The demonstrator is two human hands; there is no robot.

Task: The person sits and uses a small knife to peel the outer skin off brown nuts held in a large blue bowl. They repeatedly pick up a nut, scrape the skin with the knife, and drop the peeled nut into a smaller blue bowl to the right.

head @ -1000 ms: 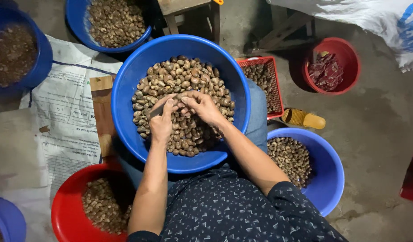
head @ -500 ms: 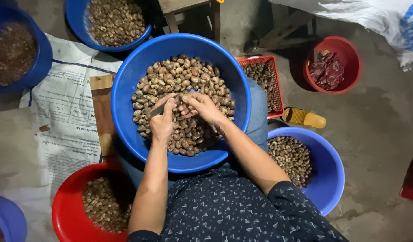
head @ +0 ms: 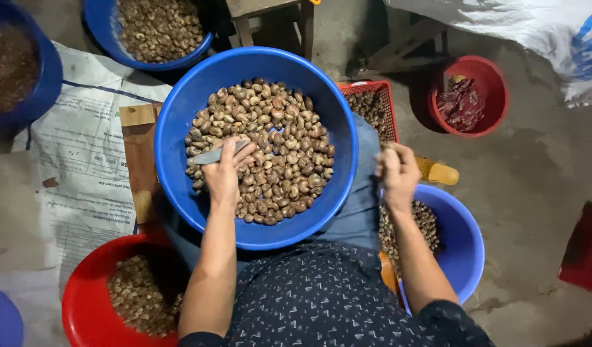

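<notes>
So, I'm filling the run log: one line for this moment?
left hand: holds blade over nut basin | right hand: above side basin

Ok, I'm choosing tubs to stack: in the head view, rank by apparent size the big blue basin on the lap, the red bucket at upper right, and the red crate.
1. Blue basin, though nearest the camera.
2. Red bucket.
3. Red crate, partly hidden behind the basin, so unsure.

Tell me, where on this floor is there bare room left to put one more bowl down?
The grey concrete floor at right is widest, between the small red bucket, the blue plastic basin under the right hand and the red object. The printed paper sheet left of the wooden board is also bare. Around the big blue nut bowl it is crowded.
</notes>
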